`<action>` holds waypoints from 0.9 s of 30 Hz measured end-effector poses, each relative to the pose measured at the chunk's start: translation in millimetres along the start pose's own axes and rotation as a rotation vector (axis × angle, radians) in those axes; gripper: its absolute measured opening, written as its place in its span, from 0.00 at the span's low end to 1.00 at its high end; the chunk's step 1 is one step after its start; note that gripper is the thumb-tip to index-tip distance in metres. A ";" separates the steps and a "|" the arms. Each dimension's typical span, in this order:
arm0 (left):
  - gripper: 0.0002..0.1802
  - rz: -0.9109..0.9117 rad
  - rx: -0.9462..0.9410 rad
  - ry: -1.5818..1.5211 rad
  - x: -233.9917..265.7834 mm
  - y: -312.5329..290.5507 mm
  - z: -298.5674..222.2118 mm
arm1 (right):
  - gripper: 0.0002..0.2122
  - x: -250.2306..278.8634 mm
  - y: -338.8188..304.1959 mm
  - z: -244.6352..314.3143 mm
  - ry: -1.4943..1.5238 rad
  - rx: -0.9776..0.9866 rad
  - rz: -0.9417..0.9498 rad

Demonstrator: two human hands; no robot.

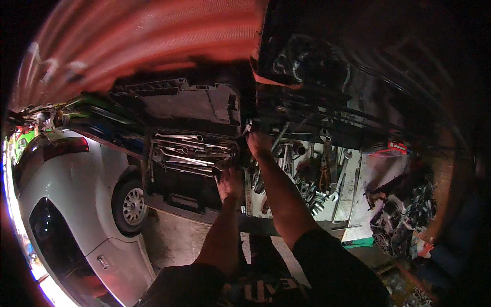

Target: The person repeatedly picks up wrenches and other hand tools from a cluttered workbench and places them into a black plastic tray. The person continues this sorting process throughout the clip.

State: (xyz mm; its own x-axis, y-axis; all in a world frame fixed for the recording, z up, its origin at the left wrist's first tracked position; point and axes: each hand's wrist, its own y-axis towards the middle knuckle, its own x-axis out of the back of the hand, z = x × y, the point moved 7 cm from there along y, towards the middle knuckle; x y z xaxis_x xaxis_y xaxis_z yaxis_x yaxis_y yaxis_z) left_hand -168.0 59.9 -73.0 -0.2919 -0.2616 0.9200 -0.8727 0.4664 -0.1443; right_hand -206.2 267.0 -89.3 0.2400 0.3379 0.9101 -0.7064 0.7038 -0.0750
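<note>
Dim red-lit scene, fisheye view, both forearms enter from the lower edge toward frame centre. Left hand [230, 183] sits at the right edge of an open black tool case [174, 192], fingers curled down onto the case rim just beside the wrenches; whether it grips anything, cannot tell, too dark. Right hand [260, 144] reaches higher, centre of frame, at the top corner between the case and the counter [353, 199]; fingers bent over something dark, cannot tell if it is grasping or only touching.

Tool case: lid [189, 105] propped open behind it, centre-upper left. Inside the upper half a row of long chrome wrenches [189, 153] lying roughly horizontal, stacked close, some overlapping. Lower half of the case dark, contents not readable.

Right of the hands, pale counter top covered with loose tools: spanners, sockets in a heap [312, 197], pliers with orange handles [324, 176] hanging or lying upright. Far right, a tangled pile of dark metal parts [404, 215].

Left side of frame: white car [76, 204], rear wheel [130, 204] near the case. Upper left, red blurred surface [153, 36]
</note>
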 end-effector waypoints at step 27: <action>0.16 0.020 0.077 -0.077 20.3 -8.0 6.1 | 0.14 48.6 -103.5 -27.2 1.175 -0.303 0.029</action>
State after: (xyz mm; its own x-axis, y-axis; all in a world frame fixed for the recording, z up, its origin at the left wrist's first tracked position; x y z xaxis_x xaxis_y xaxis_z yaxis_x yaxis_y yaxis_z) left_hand -169.3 45.6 -55.4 -0.3359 -0.3184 0.8864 -0.8930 0.4069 -0.1922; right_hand -103.3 227.6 -48.4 0.7953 0.6061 -0.0066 -0.5750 0.7510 -0.3245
